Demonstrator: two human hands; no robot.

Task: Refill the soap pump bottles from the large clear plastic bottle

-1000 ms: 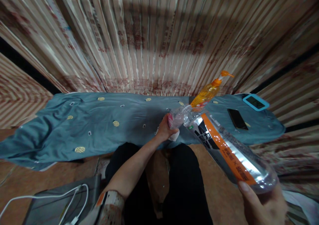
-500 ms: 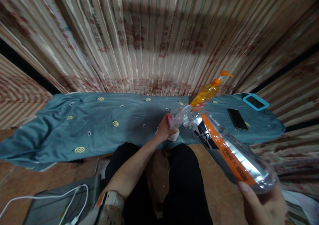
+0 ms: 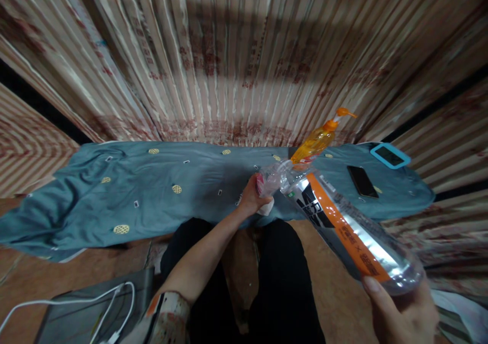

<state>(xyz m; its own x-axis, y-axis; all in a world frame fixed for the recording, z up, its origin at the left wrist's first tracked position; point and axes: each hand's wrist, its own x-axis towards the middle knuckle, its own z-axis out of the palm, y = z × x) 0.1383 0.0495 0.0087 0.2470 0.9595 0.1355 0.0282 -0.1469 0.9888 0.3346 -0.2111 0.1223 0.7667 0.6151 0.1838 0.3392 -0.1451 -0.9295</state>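
My right hand (image 3: 404, 306) grips the base of a large clear bottle (image 3: 343, 227) with an orange and silver label. The bottle is tilted, its neck pointing down and left. At its mouth is a smaller clear plastic bottle (image 3: 272, 179) with a pink label, and my left hand (image 3: 253, 197) is wrapped round it. The two necks meet or overlap; whether liquid passes between them I cannot make out. Something white (image 3: 266, 207) shows under my left fingers. Just behind the necks, a pump bottle (image 3: 314, 143) of yellow-orange liquid stands on the cloth.
A blue-green patterned cloth (image 3: 206, 181) covers the narrow bench. On its right side lie a black phone (image 3: 362, 181) and a blue-framed device (image 3: 390, 155). Striped curtains (image 3: 229, 54) hang behind. A white cable (image 3: 76, 302) crosses a grey surface at lower left.
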